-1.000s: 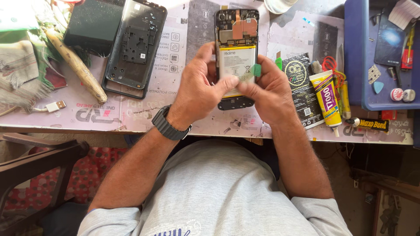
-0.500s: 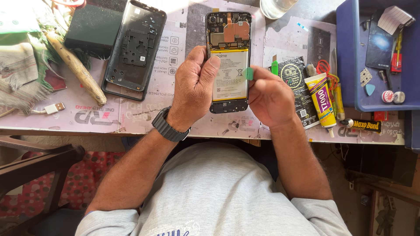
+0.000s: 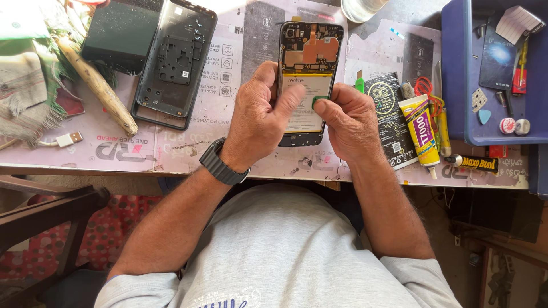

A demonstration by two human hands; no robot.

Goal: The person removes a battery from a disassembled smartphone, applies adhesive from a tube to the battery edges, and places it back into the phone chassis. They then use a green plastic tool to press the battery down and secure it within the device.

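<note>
An opened phone lies face down on the work mat, its circuit board and pale battery showing. My left hand, with a black watch on the wrist, grips the phone's left edge, and one finger lies across the battery. My right hand pinches a small green pry tool against the battery's right side, touching that left finger. The phone's lower part is hidden under both hands.
A black back cover and a dark panel lie at the upper left, beside a wooden stick and a cable plug. On the right are a black pouch, a glue tube and a blue tray holding small tools.
My left hand has gone from cupping the phone's lower left to laying a finger across the battery. My right hand has brought the green tool from the phone's edge onto the battery's right side.
</note>
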